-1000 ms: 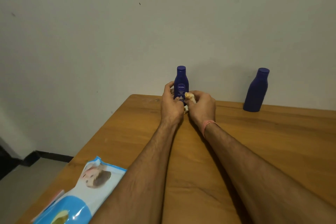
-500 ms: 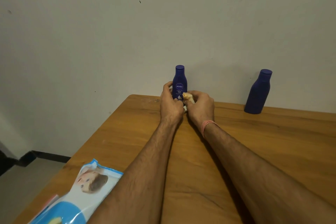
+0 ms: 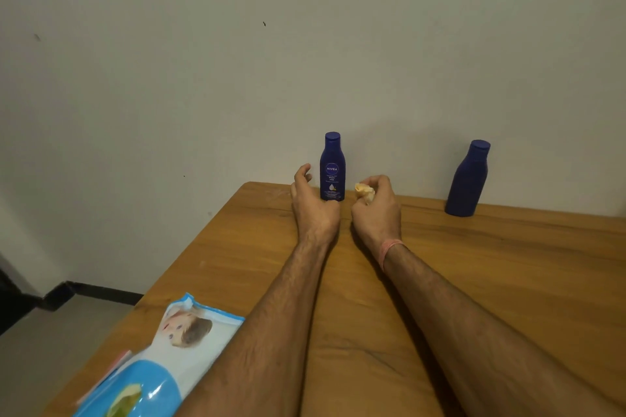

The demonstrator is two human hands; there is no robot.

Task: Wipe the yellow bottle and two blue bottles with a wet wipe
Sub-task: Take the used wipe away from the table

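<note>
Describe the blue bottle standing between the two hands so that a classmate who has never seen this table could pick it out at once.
Start at the wooden table and follow its far edge along the wall. Two blue bottles stand there; take the labelled bottle, nearer the table's left corner. Unlike the plain bottle, it shows a white printed label facing the camera.

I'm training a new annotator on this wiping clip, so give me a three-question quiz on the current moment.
1. True or false: the left hand grips the labelled blue bottle.
2. What does the right hand hold? A) a crumpled wipe B) a bottle cap C) nothing
3. Fill in: the plain blue bottle stands at the table's far edge, by the ____.

Key: 1 false, its fingers are spread beside the bottle; 2 A, the wipe; 3 wall.
</note>
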